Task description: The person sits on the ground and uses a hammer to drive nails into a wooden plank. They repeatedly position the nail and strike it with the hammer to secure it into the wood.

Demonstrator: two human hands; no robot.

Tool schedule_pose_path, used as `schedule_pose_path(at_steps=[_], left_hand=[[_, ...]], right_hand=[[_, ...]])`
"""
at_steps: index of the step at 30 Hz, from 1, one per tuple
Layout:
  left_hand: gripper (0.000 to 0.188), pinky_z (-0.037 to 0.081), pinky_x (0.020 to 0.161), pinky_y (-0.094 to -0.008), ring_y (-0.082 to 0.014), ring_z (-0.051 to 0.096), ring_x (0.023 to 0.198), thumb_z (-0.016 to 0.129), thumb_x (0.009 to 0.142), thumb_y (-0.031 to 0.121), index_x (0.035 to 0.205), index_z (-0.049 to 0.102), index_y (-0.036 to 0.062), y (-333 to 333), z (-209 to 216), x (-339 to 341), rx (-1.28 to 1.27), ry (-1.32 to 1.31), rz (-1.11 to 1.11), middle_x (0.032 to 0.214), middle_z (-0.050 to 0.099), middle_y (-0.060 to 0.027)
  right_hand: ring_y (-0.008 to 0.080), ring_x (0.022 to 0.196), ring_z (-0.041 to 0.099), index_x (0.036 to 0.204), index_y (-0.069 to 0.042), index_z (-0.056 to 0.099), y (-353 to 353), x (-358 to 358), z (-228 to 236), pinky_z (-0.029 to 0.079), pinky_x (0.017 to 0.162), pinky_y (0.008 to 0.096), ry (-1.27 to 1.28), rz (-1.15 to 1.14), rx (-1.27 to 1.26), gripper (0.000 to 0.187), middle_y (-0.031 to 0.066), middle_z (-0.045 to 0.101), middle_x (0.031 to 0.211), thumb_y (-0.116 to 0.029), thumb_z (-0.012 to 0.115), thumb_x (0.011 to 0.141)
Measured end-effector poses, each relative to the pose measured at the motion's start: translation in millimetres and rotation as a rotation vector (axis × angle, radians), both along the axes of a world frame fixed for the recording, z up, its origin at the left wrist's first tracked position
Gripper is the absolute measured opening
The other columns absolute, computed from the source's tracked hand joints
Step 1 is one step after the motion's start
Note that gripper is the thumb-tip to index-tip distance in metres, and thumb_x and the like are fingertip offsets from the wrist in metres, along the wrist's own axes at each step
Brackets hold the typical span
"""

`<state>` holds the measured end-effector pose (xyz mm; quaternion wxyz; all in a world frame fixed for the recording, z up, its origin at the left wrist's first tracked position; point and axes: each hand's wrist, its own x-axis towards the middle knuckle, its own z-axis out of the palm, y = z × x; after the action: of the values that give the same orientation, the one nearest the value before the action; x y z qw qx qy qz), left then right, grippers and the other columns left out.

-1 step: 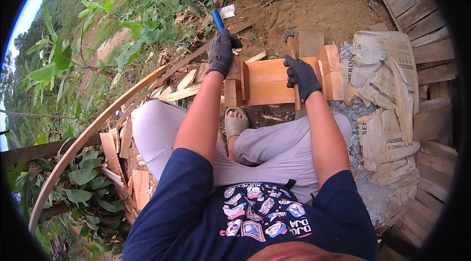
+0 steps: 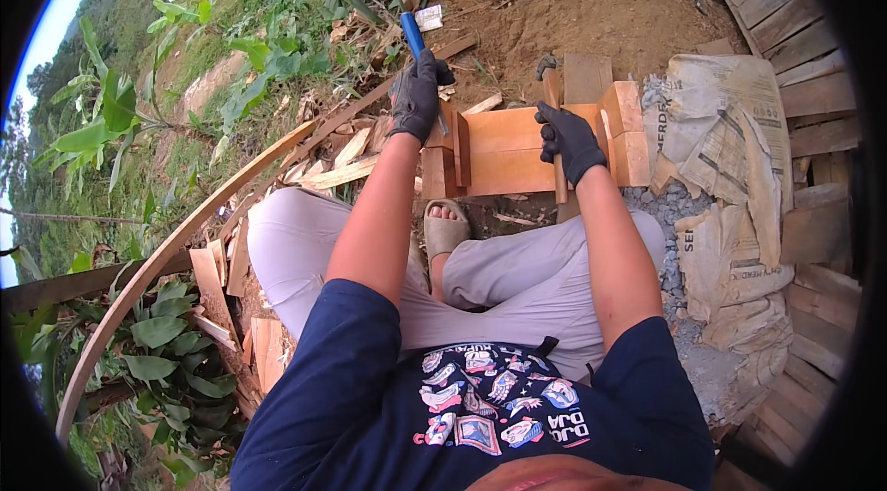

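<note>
My left hand (image 2: 416, 98), in a dark glove, is closed around a chisel with a blue handle (image 2: 412, 32). The chisel's metal blade (image 2: 443, 124) points down beside the left end of an orange-brown wooden workpiece (image 2: 504, 163). This piece has a flat middle and thicker blocks at both ends. Gloved as well, my right hand (image 2: 570, 145) grips a hammer by its wooden handle (image 2: 560, 179). The hammer's dark head (image 2: 546, 64) lies beyond the hand, and the handle crosses over the workpiece. My fingers hide part of both handles.
Wood offcuts (image 2: 346, 163) and chips litter the ground to the left, near a long curved strip (image 2: 185, 251). Torn paper sacks (image 2: 725, 121) lie on grey rubble (image 2: 679, 306) at right, beside a plank wall (image 2: 813, 38). My sandalled foot (image 2: 445, 228) is just below the workpiece.
</note>
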<state>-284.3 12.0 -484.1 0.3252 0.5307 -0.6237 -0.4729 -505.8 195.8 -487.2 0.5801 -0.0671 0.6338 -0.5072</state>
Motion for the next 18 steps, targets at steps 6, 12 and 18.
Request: schedule_pose_path(at_steps=[6,12,18], left_hand=[[0.048,0.053,0.093,-0.0373,-0.0196,0.07,0.1,0.058,0.104,0.046,0.121,0.072,0.003,30,61,-36,-0.032,-0.241,-0.255,0.106,0.076,-0.0096],[0.04,0.057,0.089,-0.0325,-0.02,0.072,0.095,0.061,0.105,0.022,0.137,0.058,-0.0005,46,0,-81,0.371,0.231,-0.442,0.11,0.074,-0.0139],[0.031,0.063,0.082,-0.0432,-0.0349,0.074,0.1,0.052,0.105,0.007,0.134,0.046,0.0015,37,-64,-95,0.653,0.433,-0.196,0.116,0.071,-0.0217]], right_hand=[[0.0106,0.049,0.04,0.093,-0.009,0.061,-11,-21,-6,0.04,0.047,0.0304,-0.255,-0.047,-0.073,0.028,-0.0035,0.046,0.066,-0.034,0.072,0.096],[0.0118,0.05,0.046,0.097,-0.003,0.063,-10,-32,1,0.045,0.048,0.0336,0.014,-0.023,-0.068,0.031,-0.0005,0.05,0.067,-0.033,0.073,0.094],[0.0095,0.048,0.042,0.09,-0.01,0.059,-12,-40,-13,0.041,0.045,0.03,-0.007,-0.032,-0.046,0.028,-0.0036,0.046,0.064,-0.034,0.072,0.096]])
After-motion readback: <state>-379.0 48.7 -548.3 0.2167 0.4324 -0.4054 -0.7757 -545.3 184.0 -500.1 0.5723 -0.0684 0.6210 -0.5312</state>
